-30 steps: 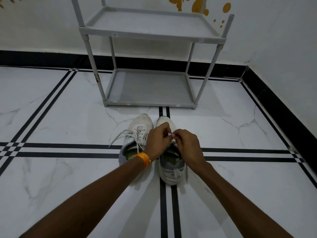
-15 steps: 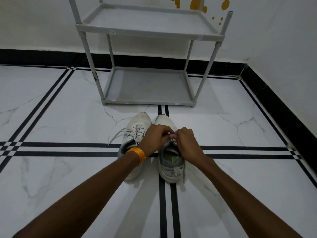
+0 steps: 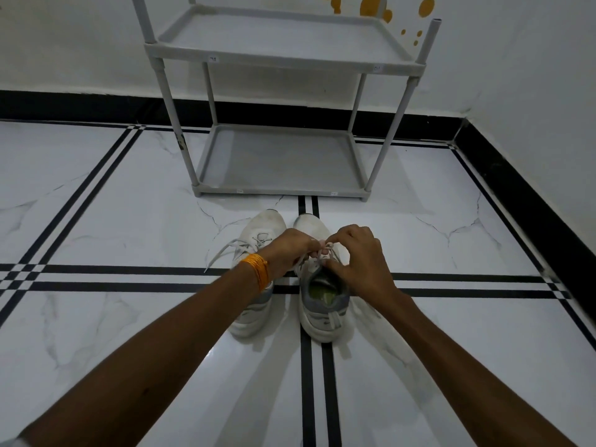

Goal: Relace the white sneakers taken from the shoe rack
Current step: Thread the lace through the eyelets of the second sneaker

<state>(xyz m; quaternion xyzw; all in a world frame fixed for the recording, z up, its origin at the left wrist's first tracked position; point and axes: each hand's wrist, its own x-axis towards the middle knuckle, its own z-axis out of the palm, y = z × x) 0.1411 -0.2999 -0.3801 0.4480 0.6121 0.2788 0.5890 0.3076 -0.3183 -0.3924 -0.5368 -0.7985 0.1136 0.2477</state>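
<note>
Two white sneakers stand side by side on the floor, toes pointing at the rack. The left sneaker (image 3: 263, 229) has a loose lace (image 3: 222, 251) trailing out to the left, and my left forearm covers its heel. Over the tongue of the right sneaker (image 3: 324, 312), my left hand (image 3: 288, 250) and my right hand (image 3: 358, 256) meet, both pinching the right sneaker's white lace (image 3: 325, 250) between fingertips. An orange band is on my left wrist.
A grey two-shelf shoe rack (image 3: 280, 185) stands just beyond the sneakers against the white wall, with nothing on its shelves. The white marble floor has black stripe lines. A black skirting runs along the back wall and the right wall (image 3: 516, 188).
Both hands stay on the right sneaker's lace. My right hand has lifted its fingers slightly and shifted a little to the right. The camera has tilted slightly.
</note>
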